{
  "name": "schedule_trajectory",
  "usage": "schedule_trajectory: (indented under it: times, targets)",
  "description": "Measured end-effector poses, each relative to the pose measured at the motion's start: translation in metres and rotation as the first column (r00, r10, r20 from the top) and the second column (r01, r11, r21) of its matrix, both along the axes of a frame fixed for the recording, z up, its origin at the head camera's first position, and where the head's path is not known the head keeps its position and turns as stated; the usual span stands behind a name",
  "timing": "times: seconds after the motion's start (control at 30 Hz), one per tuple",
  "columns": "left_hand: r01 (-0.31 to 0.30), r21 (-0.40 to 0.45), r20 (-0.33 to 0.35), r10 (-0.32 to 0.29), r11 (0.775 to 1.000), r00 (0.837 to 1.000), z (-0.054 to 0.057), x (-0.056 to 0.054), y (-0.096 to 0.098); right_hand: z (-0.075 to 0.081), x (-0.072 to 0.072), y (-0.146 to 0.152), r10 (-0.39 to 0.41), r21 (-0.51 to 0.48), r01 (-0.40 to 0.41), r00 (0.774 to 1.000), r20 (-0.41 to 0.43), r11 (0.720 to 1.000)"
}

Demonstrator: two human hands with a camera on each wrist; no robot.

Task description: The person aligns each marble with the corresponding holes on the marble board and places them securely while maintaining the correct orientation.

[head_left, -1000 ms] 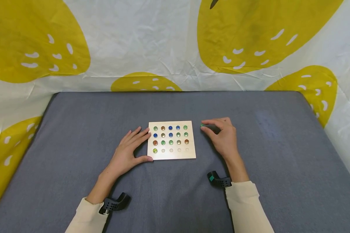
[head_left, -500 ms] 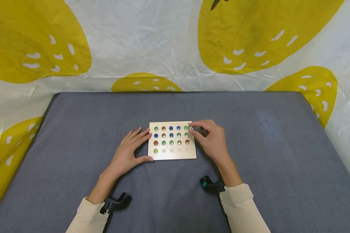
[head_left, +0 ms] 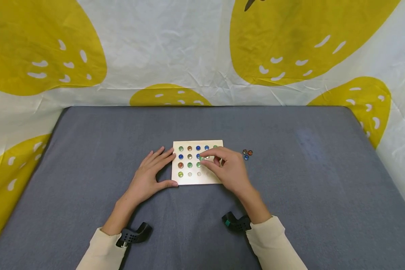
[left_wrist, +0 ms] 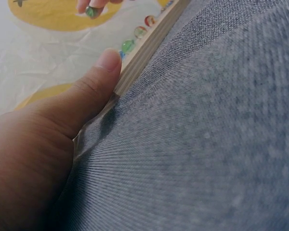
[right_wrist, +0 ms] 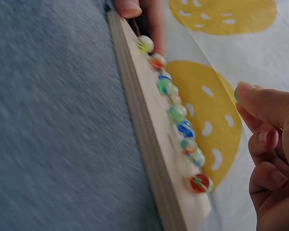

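Observation:
A pale wooden board (head_left: 192,181) lies on the grey cloth, with rows of round hollows. Glass marbles (head_left: 189,165) in green, blue and reddish brown sit in the back rows; the front row holds a yellow-green marble (head_left: 180,174) at its left end. My left hand (head_left: 148,173) rests against the board's left side, fingers straight and spread, thumb at the near corner. Over the board's right half, my right hand (head_left: 228,167) pinches a green marble (left_wrist: 91,11) between thumb and forefinger. The right wrist view shows that marble above the board, apart from it. The right hand covers some hollows.
Three loose marbles (head_left: 246,153), two brownish and one blue, lie close together right of the board. The grey cloth (head_left: 324,195) covers the table. A white curtain (head_left: 175,48) with yellow shapes hangs behind it.
My right hand has carried the green marble leftward from beside the board to above it. The loose marbles it covered now show. My left hand keeps its place.

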State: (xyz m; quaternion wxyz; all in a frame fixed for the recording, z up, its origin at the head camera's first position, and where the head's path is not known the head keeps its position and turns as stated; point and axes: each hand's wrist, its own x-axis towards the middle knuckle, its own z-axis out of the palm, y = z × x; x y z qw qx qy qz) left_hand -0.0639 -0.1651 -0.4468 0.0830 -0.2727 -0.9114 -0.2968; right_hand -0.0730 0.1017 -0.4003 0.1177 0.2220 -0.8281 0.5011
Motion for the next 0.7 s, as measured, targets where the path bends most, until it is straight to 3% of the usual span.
schedule_trajectory:
  times: [0.23, 0.5, 0.7]
  targets:
    - [-0.003, -0.002, -0.011, 0.003, 1.0, 1.0, 0.001, 0.0, -0.001, -0.004, 0.005, -0.017, 0.058, 0.052, -0.056, 0.998, -0.036, 0.997]
    - [0.006, 0.007, -0.017, -0.006, 1.0, 1.0, 0.001, 0.0, -0.002, -0.011, 0.01, -0.026, 0.114, 0.203, -0.094, 0.989, -0.091, 0.975]
    - [0.008, 0.013, -0.015, -0.008, 1.0, 1.0, 0.001, -0.001, -0.001, -0.011, 0.012, -0.028, 0.134, 0.237, -0.11, 0.987, -0.086, 0.965]
